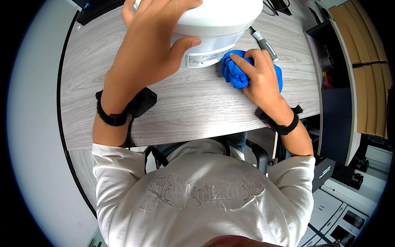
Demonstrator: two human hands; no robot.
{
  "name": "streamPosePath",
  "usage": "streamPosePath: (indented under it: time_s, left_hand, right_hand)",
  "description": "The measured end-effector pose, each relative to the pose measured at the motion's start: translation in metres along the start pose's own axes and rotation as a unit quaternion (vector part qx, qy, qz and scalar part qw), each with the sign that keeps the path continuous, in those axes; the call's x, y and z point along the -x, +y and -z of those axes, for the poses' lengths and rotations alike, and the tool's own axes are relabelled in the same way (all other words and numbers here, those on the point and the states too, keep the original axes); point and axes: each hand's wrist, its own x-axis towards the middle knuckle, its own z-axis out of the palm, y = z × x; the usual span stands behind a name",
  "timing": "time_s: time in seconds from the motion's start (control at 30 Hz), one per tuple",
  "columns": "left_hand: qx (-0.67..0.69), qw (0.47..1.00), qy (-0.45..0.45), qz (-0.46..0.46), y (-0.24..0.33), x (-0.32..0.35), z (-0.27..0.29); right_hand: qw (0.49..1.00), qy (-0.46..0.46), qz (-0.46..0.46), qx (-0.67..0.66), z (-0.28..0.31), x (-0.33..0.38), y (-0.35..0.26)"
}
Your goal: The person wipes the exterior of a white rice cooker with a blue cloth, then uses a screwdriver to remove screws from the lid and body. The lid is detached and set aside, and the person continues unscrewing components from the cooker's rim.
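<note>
A white round tub (214, 43) with a lid stands at the far middle of the table, cut off by the upper edge of the view. My left hand (150, 41) grips its left side, thumb against the front wall and fingers over the lid's edge. Low on the wall is a pale label (205, 60) with a dark border. My right hand (263, 78) is closed on a bunched blue cloth (236, 73), which touches the tub at the label's right end. Part of the cloth sticks out to the right of the hand.
A grey-handled screwdriver (265, 44) lies just beyond my right hand. Black cables (275, 8) sit at the far right, and a black object (98, 11) at the far left. Along the right, a dark shelf unit (338, 103) holds brown cardboard boxes (368, 99).
</note>
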Motion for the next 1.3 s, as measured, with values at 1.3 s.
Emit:
streamPosePath:
  time_s: [1.3]
  left_hand:
    - [-0.01, 0.989, 0.141, -0.053, 0.016, -0.006, -0.022]
  right_hand:
    - [0.998, 0.051, 0.046, -0.011, -0.014, -0.007, 0.003]
